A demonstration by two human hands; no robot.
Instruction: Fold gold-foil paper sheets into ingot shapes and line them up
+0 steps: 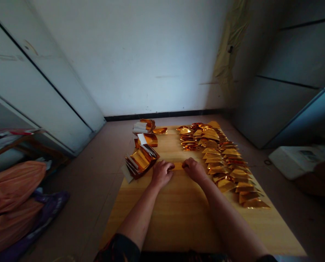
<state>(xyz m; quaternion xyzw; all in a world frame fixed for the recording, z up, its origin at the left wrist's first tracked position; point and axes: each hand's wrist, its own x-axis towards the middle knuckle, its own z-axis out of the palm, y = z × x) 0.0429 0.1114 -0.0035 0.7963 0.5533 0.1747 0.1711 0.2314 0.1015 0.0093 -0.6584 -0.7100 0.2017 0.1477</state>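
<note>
A narrow strip of folded gold foil paper (178, 166) spans the gap between my two hands, just above or on the wooden table. My left hand (161, 173) is closed with its fingers pinching the left end. At the right end, my right hand (194, 169) pinches the same strip. Close by my left hand lies a curled stack of gold foil sheets (141, 160) with pale undersides. To the right of my right hand, folded gold foil pieces (214, 160) overlap in several rows.
The wooden table (179, 218) has more foil sheets (149, 139) at its back left. One folded gold piece (160, 130) sits apart near the far edge. On the floor at left are orange and purple bags (17, 193); a white box (296, 162) stands at right.
</note>
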